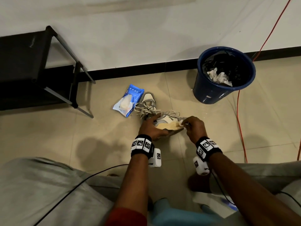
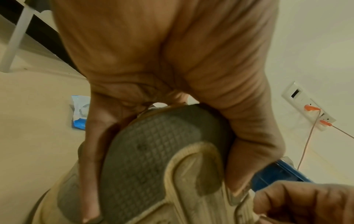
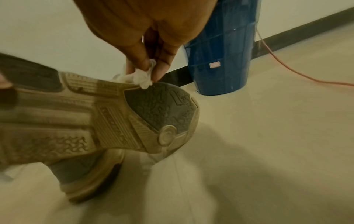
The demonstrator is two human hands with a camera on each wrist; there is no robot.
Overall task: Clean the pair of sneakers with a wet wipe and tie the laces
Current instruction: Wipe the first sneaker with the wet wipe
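My left hand [image 1: 152,128] grips a grey-and-white sneaker [image 1: 169,123] by one end, tilted on its side above the floor, its tan and grey sole [image 2: 153,159] turned toward me. My right hand [image 1: 191,126] pinches a crumpled white wet wipe [image 3: 142,77] against the sole's edge at the other end [image 3: 159,106]. The second sneaker [image 1: 149,101] stands on the floor just behind, its laces [image 1: 143,108] loose and untied. A blue wipe pack [image 1: 128,101] lies open on the floor to its left.
A blue bin [image 1: 224,75] with a black liner and used wipes stands at the right by the wall. A black shoe rack [image 1: 37,70] is at the left. An orange cable [image 1: 240,119] runs across the floor on the right. My knees fill the bottom.
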